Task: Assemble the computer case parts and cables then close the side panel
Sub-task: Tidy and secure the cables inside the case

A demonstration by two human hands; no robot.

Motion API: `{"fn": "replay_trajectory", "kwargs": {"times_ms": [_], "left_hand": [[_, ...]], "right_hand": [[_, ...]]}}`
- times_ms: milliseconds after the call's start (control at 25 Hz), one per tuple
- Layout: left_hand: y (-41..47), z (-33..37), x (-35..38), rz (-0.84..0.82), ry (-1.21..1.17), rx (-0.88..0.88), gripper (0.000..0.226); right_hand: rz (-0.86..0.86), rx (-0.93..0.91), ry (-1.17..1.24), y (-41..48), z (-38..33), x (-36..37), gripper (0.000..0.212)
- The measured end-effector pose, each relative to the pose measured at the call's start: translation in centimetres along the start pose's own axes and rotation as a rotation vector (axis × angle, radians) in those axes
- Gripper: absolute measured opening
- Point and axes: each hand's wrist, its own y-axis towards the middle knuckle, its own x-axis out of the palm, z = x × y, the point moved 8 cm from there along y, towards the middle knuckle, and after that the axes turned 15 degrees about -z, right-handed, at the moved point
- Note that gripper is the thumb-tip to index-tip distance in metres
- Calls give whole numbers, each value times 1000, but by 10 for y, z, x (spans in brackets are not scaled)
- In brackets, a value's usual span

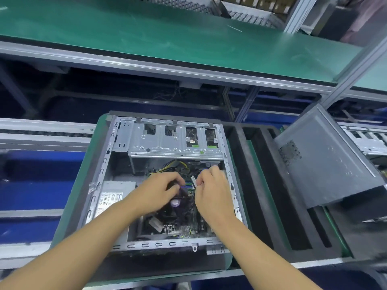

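An open grey computer case (pixel 117 170) lies on its side on a green pallet, with the motherboard (pixel 178 225) and drive cage (pixel 173 141) showing inside. My left hand (pixel 159 191) reaches into the middle of the case, its fingers curled round a dark cable connector near the CPU cooler. My right hand (pixel 211 187) is beside it and pinches a small white connector (pixel 193 182) between thumb and forefinger. Yellow and black cables (pixel 173 165) run behind both hands. A silver power supply (pixel 113 197) sits at the case's left.
A dark grey side panel (pixel 326 162) leans tilted at the right, on black foam slots (pixel 259 185). A green-topped shelf (pixel 167 40) spans overhead at the back. Another open case (pixel 366 139) shows at the far right. Blue bins lie at the left.
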Motion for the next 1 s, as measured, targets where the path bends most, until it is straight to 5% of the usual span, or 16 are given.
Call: {"fn": "replay_trajectory", "kwargs": {"times_ms": [240, 600, 800, 1000], "left_hand": [[-70, -18, -48, 469, -225, -7, 27], [-263, -115, -23, 1044, -588, -416, 28], [-382, -154, 43, 1182, -729, -653, 25], [-491, -195, 90, 1288, -803, -877, 13]], "right_hand": [[-257, -335, 313, 15, -99, 20, 24], [-732, -688, 377, -17, -239, 109, 32], [-1004, -868, 238, -95, -316, 181, 35], [-1182, -797, 239, -146, -376, 246, 33]]}}
